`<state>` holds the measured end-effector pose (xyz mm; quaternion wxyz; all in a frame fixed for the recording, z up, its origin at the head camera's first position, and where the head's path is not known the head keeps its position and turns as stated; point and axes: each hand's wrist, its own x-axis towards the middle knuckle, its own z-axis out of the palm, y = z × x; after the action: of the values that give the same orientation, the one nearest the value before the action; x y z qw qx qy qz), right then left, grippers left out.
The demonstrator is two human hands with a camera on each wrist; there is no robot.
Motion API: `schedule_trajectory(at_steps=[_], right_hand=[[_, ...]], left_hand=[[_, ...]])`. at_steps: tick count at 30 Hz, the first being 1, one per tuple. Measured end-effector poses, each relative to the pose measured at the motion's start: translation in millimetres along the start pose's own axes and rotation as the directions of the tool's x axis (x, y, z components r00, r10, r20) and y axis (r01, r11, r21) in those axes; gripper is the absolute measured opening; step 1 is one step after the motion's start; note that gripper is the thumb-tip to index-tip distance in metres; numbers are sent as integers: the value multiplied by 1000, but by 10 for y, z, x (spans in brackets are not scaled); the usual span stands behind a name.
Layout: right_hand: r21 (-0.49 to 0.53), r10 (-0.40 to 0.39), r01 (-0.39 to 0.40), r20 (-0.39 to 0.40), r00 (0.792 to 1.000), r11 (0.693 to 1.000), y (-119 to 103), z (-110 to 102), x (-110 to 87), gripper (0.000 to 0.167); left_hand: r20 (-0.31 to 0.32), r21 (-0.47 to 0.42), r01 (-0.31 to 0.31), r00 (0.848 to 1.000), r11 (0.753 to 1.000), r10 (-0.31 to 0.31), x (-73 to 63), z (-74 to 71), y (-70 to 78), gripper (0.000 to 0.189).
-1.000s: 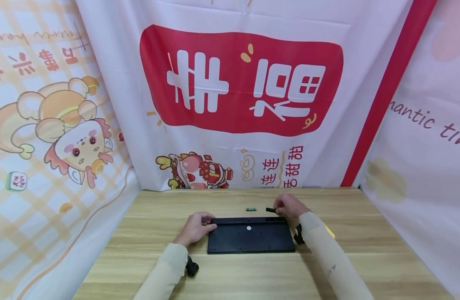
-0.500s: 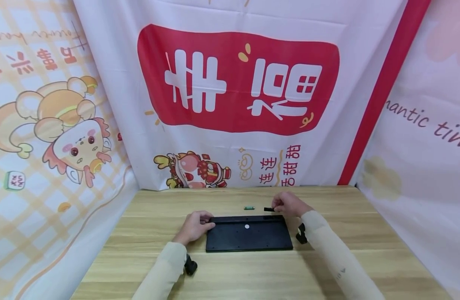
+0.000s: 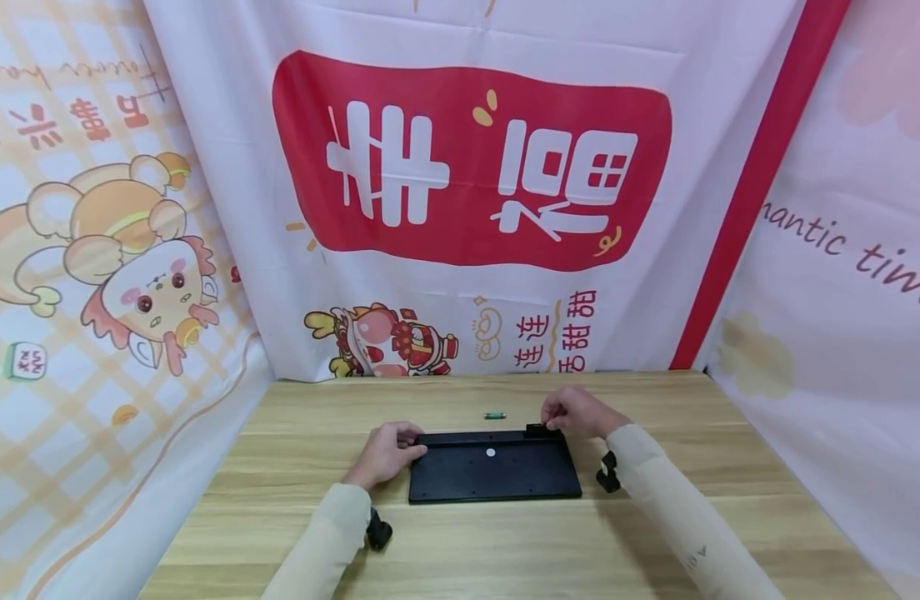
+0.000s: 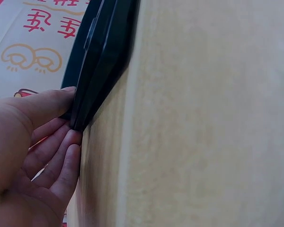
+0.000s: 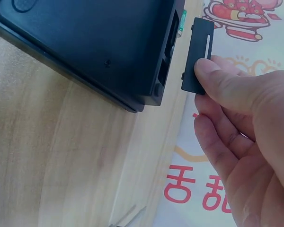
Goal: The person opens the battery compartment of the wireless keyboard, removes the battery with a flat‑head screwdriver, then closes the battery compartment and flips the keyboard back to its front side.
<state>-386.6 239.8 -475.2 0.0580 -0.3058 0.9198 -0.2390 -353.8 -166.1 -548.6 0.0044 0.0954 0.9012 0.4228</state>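
Observation:
A black keyboard [image 3: 460, 479] lies underside up on the wooden table, a round white sticker [image 3: 491, 452] near its middle. My left hand [image 3: 387, 454] grips its far left corner, thumb over the face and fingers at the back edge, as the left wrist view shows. With thumb and fingers my right hand [image 3: 577, 412] pinches a thin black battery cover [image 5: 195, 71], which has small tabs along one edge. In the right wrist view the cover hangs just apart from the open battery compartment [image 5: 168, 52] in the keyboard's raised edge.
A small green battery [image 3: 495, 415] lies on the table [image 3: 505, 550] just behind the keyboard. Printed cloth walls [image 3: 467, 167] stand at the back and on both sides. Each wrist wears a small black camera [image 3: 379, 530].
My right hand has brought the battery cover nearer, from behind the keyboard to over its far right edge. The left hand keeps its hold on the corner.

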Motion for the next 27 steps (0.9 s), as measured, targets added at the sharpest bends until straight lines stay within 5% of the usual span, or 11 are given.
schedule_trajectory(at_steps=[27], right_hand=[[17,54,-54,1,999,998,47,146,11,5]], left_hand=[[1,7,-34,999,999,34,-13,-8,-23,24]])
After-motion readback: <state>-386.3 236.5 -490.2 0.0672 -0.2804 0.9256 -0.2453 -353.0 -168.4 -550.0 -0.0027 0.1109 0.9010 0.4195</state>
